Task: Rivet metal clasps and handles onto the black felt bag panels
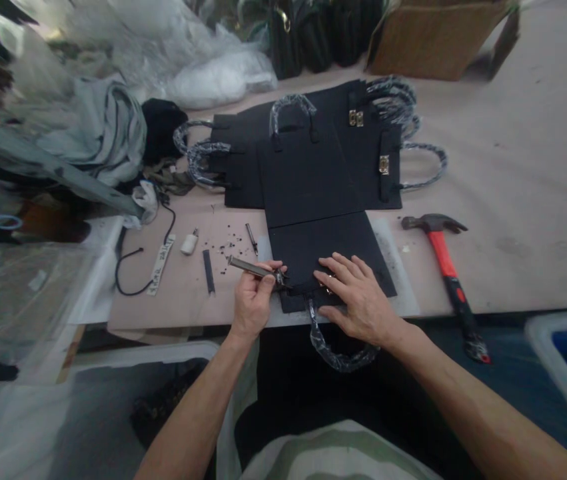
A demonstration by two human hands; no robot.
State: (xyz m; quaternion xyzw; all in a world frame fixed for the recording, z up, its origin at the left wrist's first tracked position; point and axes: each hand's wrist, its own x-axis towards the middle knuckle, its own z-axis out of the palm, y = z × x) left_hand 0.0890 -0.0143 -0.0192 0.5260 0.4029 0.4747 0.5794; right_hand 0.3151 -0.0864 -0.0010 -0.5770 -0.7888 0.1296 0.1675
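My left hand (253,300) is closed around metal hole punch pliers (250,268), whose head meets the left edge of a black bag panel (323,243). Fingers spread, my right hand (356,293) lies flat on that panel and partly hides a gold clasp (329,285). From the panel's near edge a plastic-wrapped handle (343,360) hangs over the table edge. Beyond it lie several more black bag panels (308,173) in an overlapping stack, with wrapped handles and gold clasps.
A claw hammer (446,260) with a red and black handle lies to the right, its grip past the table edge. Left are a white small bottle (189,243), a dark strip (208,271), a thin metal punch (252,239), scattered black bits and a corded tag (162,265). A cardboard box (433,40) stands behind.
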